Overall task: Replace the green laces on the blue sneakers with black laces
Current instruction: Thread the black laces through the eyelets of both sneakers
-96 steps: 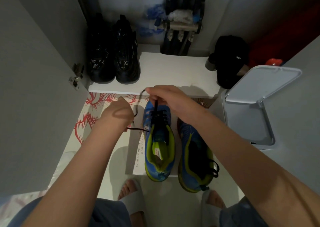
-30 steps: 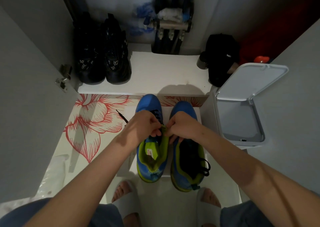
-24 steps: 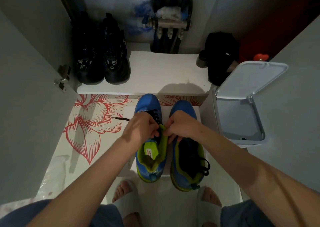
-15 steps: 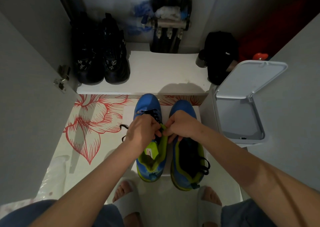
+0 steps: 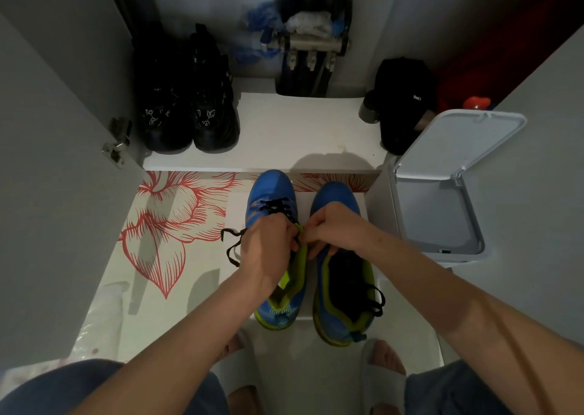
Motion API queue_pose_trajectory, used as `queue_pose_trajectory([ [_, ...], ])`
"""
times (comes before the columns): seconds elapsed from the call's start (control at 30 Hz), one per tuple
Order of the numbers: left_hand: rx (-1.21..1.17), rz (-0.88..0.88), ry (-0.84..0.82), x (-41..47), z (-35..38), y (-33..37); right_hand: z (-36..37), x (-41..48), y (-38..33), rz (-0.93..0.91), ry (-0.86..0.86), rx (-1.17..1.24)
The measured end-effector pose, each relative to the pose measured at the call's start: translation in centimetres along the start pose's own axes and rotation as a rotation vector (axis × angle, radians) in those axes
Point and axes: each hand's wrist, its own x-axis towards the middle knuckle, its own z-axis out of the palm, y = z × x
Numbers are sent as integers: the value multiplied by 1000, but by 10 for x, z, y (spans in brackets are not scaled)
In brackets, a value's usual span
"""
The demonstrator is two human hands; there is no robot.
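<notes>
Two blue sneakers with yellow-green lining stand side by side on a white sheet, toes pointing away. The left sneaker (image 5: 274, 193) has a black lace (image 5: 276, 207) crossed through its front eyelets. My left hand (image 5: 270, 244) grips that lace over the tongue, and a loose end loops out to the left (image 5: 232, 247). My right hand (image 5: 335, 228) pinches the lace at the green tongue's top edge. The right sneaker (image 5: 336, 195) carries a black lace whose loops hang by its heel (image 5: 374, 301).
An open white lidded bin (image 5: 442, 212) stands right of the sneakers. Black boots (image 5: 189, 104) and a black cap (image 5: 401, 98) sit on a white shelf (image 5: 300, 130) behind. A grey cabinet door (image 5: 47, 177) is at the left. My sandalled feet are below.
Both hands dropped from the raised lace to the left sneaker's tongue. Over the last second the loose lace end at the left curled in toward the shoe.
</notes>
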Motion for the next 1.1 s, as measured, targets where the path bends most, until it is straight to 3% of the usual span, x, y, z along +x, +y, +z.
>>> queue_pose_trajectory([
  [0.1,8,22,-31,1,-1,-1,-6,-3,3,3,-79,80],
  [0.2,-91,34,-106,-1,-1,-1,-5,-4,8,-36,-53,106],
  [0.3,-185,-4,-24,-2,1,-2,-3,-5,12,-61,-38,114],
  [0.4,-174,-28,-85,-2,6,0,3,-5,18,-109,20,129],
  [0.5,-173,-28,4,-2,6,0,12,-3,21,-162,104,210],
  [0.73,-51,-61,104,-1,21,5,39,0,28,-142,352,155],
  [0.87,6,11,143,-8,11,8,54,-7,28,-251,658,-152],
  [0.93,16,33,257,-10,-9,4,54,-12,26,-282,841,-344],
  [0.97,42,51,329,-11,-21,0,52,-14,26,-294,899,-317],
  [1.03,21,-15,387,-16,-39,-14,43,-22,18,-341,891,69],
  [1.1,-19,-239,248,-22,-45,-33,28,-33,9,-380,808,522],
])
